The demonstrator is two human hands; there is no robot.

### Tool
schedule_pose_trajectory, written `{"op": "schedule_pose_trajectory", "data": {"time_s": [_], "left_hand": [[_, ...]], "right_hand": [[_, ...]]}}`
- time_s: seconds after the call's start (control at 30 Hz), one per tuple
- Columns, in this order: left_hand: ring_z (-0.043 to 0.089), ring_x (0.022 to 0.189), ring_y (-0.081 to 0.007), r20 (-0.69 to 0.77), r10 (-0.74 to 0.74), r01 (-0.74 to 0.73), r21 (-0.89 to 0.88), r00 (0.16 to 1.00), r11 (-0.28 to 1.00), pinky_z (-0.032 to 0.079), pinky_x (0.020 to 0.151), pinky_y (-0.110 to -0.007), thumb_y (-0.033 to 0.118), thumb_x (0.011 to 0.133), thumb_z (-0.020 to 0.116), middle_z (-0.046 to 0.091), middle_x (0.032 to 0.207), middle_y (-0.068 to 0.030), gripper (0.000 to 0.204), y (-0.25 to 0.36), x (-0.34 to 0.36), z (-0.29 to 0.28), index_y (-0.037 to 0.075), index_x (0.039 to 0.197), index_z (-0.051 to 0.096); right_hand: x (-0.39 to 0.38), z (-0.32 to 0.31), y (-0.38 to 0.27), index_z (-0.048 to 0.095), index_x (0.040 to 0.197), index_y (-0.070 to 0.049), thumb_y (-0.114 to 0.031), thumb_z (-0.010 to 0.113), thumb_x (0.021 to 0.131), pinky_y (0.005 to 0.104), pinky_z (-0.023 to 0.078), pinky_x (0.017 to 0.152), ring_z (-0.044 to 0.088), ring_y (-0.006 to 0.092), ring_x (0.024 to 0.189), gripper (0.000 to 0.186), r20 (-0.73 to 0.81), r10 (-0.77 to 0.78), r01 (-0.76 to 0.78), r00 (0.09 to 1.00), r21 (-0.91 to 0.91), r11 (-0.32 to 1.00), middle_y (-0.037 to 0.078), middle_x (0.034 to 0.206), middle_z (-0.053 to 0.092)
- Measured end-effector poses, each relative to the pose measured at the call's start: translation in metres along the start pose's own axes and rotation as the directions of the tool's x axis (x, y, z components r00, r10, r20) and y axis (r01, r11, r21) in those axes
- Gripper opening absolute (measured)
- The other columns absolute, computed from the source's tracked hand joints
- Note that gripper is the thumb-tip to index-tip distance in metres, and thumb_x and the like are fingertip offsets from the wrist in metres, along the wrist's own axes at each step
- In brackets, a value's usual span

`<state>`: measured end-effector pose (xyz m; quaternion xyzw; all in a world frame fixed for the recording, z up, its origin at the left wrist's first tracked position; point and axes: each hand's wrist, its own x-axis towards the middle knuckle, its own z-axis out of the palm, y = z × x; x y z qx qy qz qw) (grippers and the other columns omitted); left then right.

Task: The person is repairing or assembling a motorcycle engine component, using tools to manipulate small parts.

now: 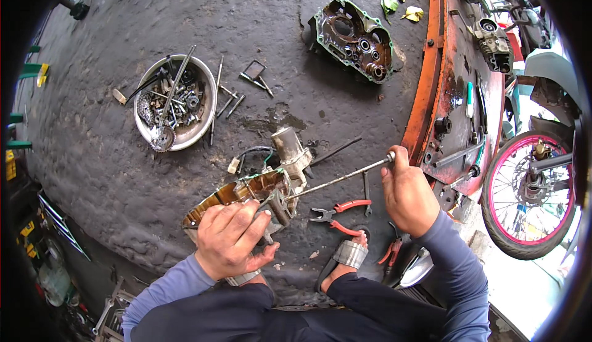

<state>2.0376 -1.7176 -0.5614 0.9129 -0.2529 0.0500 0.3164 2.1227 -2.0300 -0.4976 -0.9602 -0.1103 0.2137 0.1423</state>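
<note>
My right hand [410, 197] is closed around the end of a long thin metal rod [345, 176], its rounded head showing by the thumb. The rod slants down to the left, its far end at a grey metal part [279, 206] with a tube-like side. My left hand [231, 238] grips that part, fingers curled over it. Behind and under the left hand lies an open engine case half [216, 201], oily brown inside. A dull metal cylinder [287, 146], like a small motor, stands at the case's far end, with a wire connector [233, 165] beside it.
Red-handled pliers [342, 212] and a spanner [367, 194] lie near the right hand. Farther off are a bowl [209, 123] of small parts, loose bolts [235, 106] and another engine case half [354, 41]. An orange metal edge [425, 83] and a pink-rimmed wheel [530, 194] stand right.
</note>
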Motion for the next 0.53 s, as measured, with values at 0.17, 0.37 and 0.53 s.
{"op": "schedule_pose_trajectory", "data": {"time_s": [0.17, 0.37, 0.53], "left_hand": [[0.064, 0.087, -0.0259, 0.0, -0.008, 0.008, -0.01, 1.0, 1.0, 0.048, 0.075, -0.039, 0.039, 0.073, 0.074, 0.065, 0.106, -0.0111, 0.045, -0.001, 0.004, 0.001, 0.006, 0.104, 0.068], [0.064, 0.088, -0.024, 0.008, -0.011, 0.011, -0.003, 1.0, 1.0, 0.047, 0.076, -0.037, 0.039, 0.077, 0.071, 0.066, 0.107, -0.01, 0.042, 0.0, 0.001, 0.003, 0.008, 0.104, 0.068], [0.064, 0.089, -0.024, 0.012, -0.004, 0.004, 0.017, 1.0, 1.0, 0.047, 0.076, -0.038, 0.04, 0.077, 0.07, 0.066, 0.108, -0.0101, 0.042, 0.001, 0.002, 0.002, 0.008, 0.105, 0.068]], "right_hand": [[0.008, -0.008, 0.007, 0.039, 0.117, 0.031, -0.004, 0.059, 0.089, 0.0478, 0.044, 0.055, 0.052, 0.0399, 0.054, 0.049, 0.058, -0.33, 0.331, 0.942, -0.312, 0.891, 0.027, 0.063, 0.054], [0.023, -0.042, -0.003, 0.043, 0.111, 0.021, -0.008, 0.056, 0.087, 0.0482, 0.048, 0.068, 0.062, 0.0453, 0.076, 0.04, 0.374, 0.015, -0.037, 0.927, 0.05, 0.998, 0.029, 0.073, 0.058], [0.057, -0.062, -0.019, 0.039, 0.105, -0.012, -0.019, 0.053, 0.096, 0.0311, 0.042, 0.037, 0.053, 0.0155, 0.049, 0.018, 0.715, 0.408, -0.602, 0.567, 0.023, 0.798, 0.007, 0.068, 0.051]]}}
